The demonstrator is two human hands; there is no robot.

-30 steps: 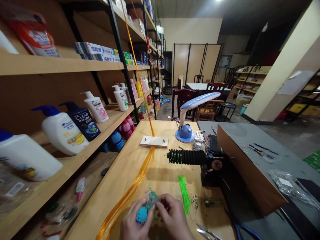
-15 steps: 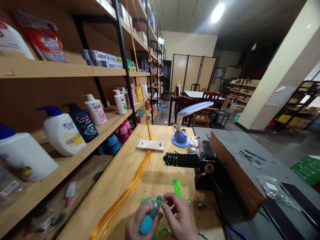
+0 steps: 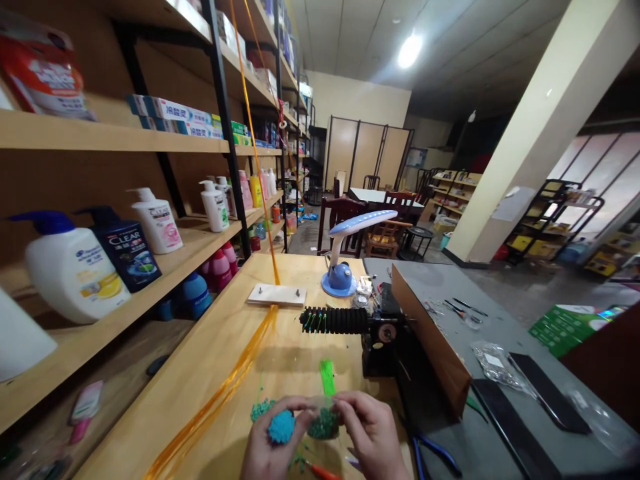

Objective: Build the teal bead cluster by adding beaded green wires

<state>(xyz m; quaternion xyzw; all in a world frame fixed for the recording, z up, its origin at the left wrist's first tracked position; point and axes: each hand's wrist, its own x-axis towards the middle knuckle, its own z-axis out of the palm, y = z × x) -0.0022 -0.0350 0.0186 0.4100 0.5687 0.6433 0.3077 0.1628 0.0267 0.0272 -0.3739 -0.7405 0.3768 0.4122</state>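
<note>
Both hands work at a small clear bag [image 3: 324,420] with dark green beads in it. My left hand [image 3: 273,440] is closed, its fingertips at the bag's left edge. A bright blue, bumpy clump [image 3: 281,427] sits between its thumb and curled fingers; what it is made of I cannot make out. My right hand [image 3: 373,430] pinches the bag's right edge. Behind my left hand lies a small heap of green beads [image 3: 261,409] on the wooden table. A bundle of bright green strands [image 3: 327,377] lies just beyond the bag.
Orange threads [image 3: 225,373] run under a white clamp plate [image 3: 277,295] and up toward the shelves. A black ribbed roller [image 3: 335,320] juts from a machine on the right. Behind stands a blue lamp [image 3: 340,280]. Blue-handled pliers [image 3: 436,453] and a brown board [image 3: 430,347] are at right.
The bag has tipped and moved lower right, its beads now lying low between my hands. My right hand has shifted slightly right. The whole view has turned to the right.
</note>
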